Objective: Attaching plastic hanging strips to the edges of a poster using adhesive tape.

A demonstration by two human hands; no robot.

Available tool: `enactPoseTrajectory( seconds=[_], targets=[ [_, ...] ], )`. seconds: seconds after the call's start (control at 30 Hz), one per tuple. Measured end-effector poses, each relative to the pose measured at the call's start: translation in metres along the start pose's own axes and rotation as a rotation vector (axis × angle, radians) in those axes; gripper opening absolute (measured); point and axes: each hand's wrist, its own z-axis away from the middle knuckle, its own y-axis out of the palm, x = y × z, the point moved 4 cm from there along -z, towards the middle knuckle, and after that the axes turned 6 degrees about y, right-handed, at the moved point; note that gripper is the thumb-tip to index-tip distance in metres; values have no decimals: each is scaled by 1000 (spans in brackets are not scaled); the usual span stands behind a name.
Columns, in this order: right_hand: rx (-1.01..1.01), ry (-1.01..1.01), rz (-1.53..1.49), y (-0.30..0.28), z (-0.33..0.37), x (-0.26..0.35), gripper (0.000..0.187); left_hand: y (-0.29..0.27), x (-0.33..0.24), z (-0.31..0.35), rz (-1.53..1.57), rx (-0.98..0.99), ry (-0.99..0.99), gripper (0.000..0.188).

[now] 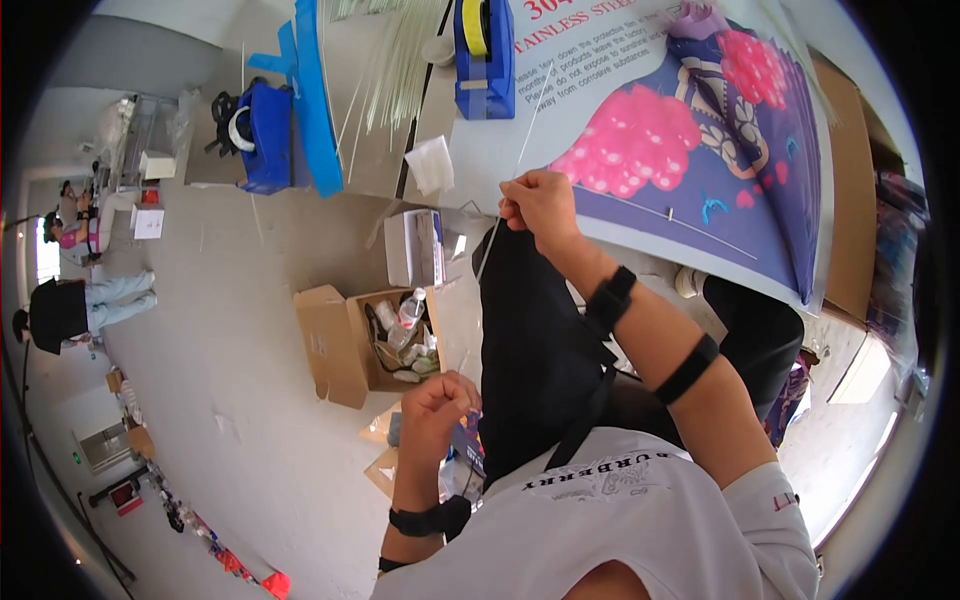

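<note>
My right hand is raised by the near edge of the table, its fingers pinched on a thin pale stick. The stick runs slantwise, one end over the tabletop and the other down beside my knee. Lower and to the left, my left hand is curled closed in front of my body; anything inside its fingers is hidden. A bundle of similar thin pale sticks lies on the table. Right of the bundle stands a blue tape dispenser with a yellow roll.
A purple sheet with pink clusters covers the table's right side. A folded white tissue lies at the edge. Left are another blue dispenser and blue strips. An opened cardboard box holding a plastic bottle sits on the floor.
</note>
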Motion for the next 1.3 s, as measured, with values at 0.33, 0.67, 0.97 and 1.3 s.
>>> enactPoseTrajectory(
  seconds=[0.33, 0.67, 0.97, 1.3],
  targets=[
    [-19, -187, -29, 11, -51, 65, 15, -7, 10, -1, 34, 8, 5, 10],
    [-16, 21, -328, 26, -54, 79, 3, -7, 10, 2, -22, -18, 2, 7],
    [18, 9, -284, 21, -42, 62, 4, -26, 29, 16, -35, -23, -66, 7],
    [-15, 14, -415, 29, -52, 74, 15, -34, 42, 14, -26, -53, -74, 7]
  ],
)
